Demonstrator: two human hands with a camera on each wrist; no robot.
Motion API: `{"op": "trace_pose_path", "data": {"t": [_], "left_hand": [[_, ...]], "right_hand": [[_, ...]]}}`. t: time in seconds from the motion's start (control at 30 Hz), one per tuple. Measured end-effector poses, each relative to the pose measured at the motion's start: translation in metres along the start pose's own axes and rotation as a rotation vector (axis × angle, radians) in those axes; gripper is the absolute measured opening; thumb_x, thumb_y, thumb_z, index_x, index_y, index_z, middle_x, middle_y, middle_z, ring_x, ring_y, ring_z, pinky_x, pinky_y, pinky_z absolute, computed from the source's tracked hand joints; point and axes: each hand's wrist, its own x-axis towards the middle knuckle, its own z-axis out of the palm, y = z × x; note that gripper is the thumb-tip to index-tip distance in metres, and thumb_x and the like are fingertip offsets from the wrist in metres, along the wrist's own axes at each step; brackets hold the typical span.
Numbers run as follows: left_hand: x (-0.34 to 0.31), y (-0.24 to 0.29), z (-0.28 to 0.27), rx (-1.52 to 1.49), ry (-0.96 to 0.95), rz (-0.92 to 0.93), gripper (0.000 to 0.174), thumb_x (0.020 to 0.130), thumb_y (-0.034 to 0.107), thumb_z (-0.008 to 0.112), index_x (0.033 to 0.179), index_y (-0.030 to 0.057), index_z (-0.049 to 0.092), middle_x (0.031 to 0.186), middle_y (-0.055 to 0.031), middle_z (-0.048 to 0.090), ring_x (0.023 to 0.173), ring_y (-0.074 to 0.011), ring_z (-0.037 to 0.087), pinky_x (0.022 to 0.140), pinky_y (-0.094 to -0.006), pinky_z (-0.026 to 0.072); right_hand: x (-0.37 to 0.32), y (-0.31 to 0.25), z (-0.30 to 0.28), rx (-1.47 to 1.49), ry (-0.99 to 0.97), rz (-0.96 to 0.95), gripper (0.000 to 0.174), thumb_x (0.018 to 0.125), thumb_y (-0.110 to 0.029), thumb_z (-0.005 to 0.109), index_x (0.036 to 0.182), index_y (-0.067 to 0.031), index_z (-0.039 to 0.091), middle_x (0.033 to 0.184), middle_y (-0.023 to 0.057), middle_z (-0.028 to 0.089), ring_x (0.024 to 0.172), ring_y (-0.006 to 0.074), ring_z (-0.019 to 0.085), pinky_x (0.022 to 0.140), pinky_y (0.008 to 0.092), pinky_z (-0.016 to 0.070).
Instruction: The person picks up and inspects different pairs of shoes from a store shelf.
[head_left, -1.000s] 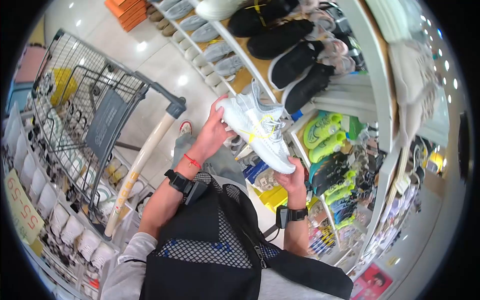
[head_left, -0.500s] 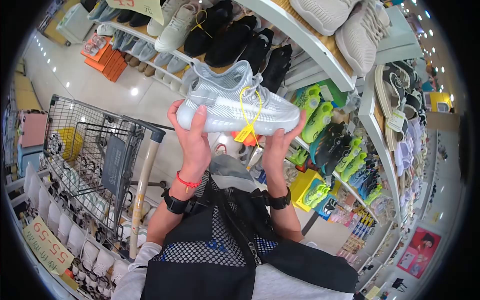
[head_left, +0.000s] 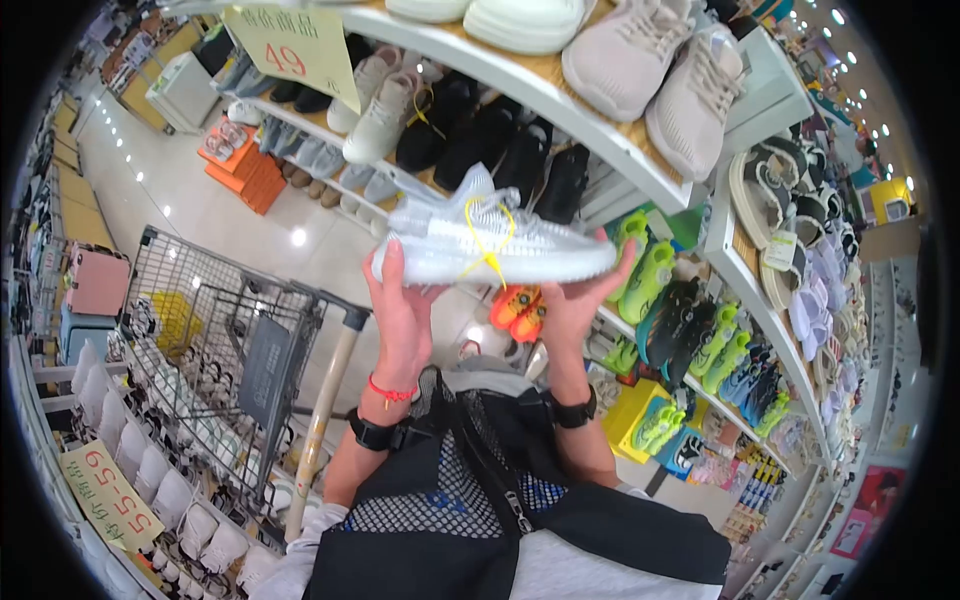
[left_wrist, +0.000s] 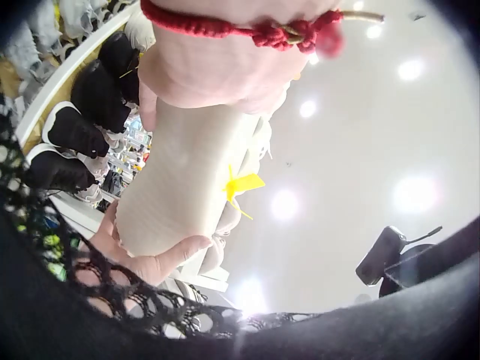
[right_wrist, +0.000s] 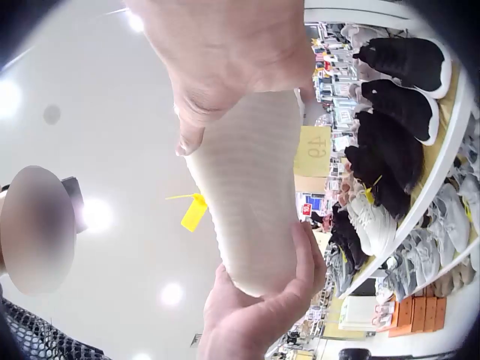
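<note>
A white-grey knit sneaker (head_left: 500, 245) lies level between both hands, toe to the right, a yellow tag (head_left: 489, 262) looped through its laces. My left hand (head_left: 402, 315) grips the heel end, thumb on the near side. At the toe end, my right hand (head_left: 572, 310) holds the shoe with thumb and fingers. From beneath, the ribbed pale sole (left_wrist: 180, 172) fills the left wrist view, and the same sole (right_wrist: 251, 187) appears in the right wrist view, with a hand at each end.
Shelves of shoes (head_left: 620, 60) curve across the top and right. A shopping cart (head_left: 265, 370) stands at left beside a row of white shoes (head_left: 150, 470). Orange boxes (head_left: 247, 180) sit on the floor further off. A price sign (head_left: 290, 50) hangs from the upper shelf.
The sneaker has turned from slanting down toward the right hand to lying level, side toward the head camera, and has since tipped slightly. The head view has shifted, showing more shelves.
</note>
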Motion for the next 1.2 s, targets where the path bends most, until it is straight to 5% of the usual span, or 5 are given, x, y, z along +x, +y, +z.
{"op": "trace_pose_path", "data": {"t": [0.13, 0.23, 0.4, 0.6, 1.2], "left_hand": [[0.0, 0.003, -0.011, 0.105, -0.011, 0.065, 0.042, 0.093, 0.033, 0.051, 0.123, 0.0071, 0.037, 0.115, -0.0104, 0.054, 0.106, -0.0242, 0.055, 0.087, -0.0412, 0.0459], [0.006, 0.007, -0.022, 0.358, -0.063, 0.192, 0.042, 0.092, 0.024, 0.054, 0.124, 0.0068, 0.033, 0.115, -0.0107, 0.049, 0.104, -0.0211, 0.052, 0.09, -0.0365, 0.0426], [-0.002, 0.004, -0.001, 0.422, -0.034, 0.48, 0.049, 0.089, 0.012, 0.055, 0.129, 0.0084, 0.026, 0.118, -0.0108, 0.044, 0.104, -0.018, 0.046, 0.093, -0.0312, 0.0361], [-0.003, 0.01, 0.015, -0.12, -0.015, 0.344, 0.055, 0.089, 0.008, 0.052, 0.134, 0.0138, 0.022, 0.125, -0.0093, 0.039, 0.111, -0.0198, 0.043, 0.099, -0.0356, 0.034], [-0.007, 0.012, 0.001, 0.002, -0.155, 0.17, 0.059, 0.083, 0.01, 0.061, 0.129, 0.0103, 0.024, 0.121, -0.0115, 0.042, 0.112, -0.017, 0.044, 0.096, -0.0324, 0.0372]], "right_hand": [[0.011, -0.005, -0.009, 0.04, -0.092, 0.134, 0.091, 0.07, -0.008, 0.072, 0.14, -0.0117, 0.015, 0.135, 0.0172, 0.033, 0.118, 0.0266, 0.041, 0.102, 0.038, 0.034], [0.01, 0.012, -0.019, 0.085, -0.118, 0.13, 0.069, 0.083, -0.038, 0.064, 0.133, -0.0147, 0.023, 0.13, 0.0155, 0.04, 0.118, 0.0269, 0.044, 0.1, 0.037, 0.0361], [0.003, -0.001, 0.005, 0.257, -0.057, 0.254, 0.084, 0.078, -0.031, 0.069, 0.14, -0.0147, 0.015, 0.132, 0.016, 0.037, 0.119, 0.0263, 0.041, 0.102, 0.039, 0.0336], [-0.002, -0.009, 0.015, 0.2, -0.053, 0.218, 0.092, 0.072, -0.021, 0.071, 0.141, -0.0131, 0.012, 0.127, 0.0157, 0.038, 0.116, 0.0251, 0.041, 0.101, 0.037, 0.0318], [0.0, -0.004, -0.027, 0.133, -0.111, 0.226, 0.075, 0.069, -0.021, 0.066, 0.131, -0.0101, 0.024, 0.114, 0.0106, 0.041, 0.105, 0.0212, 0.046, 0.094, 0.0331, 0.0372]]}}
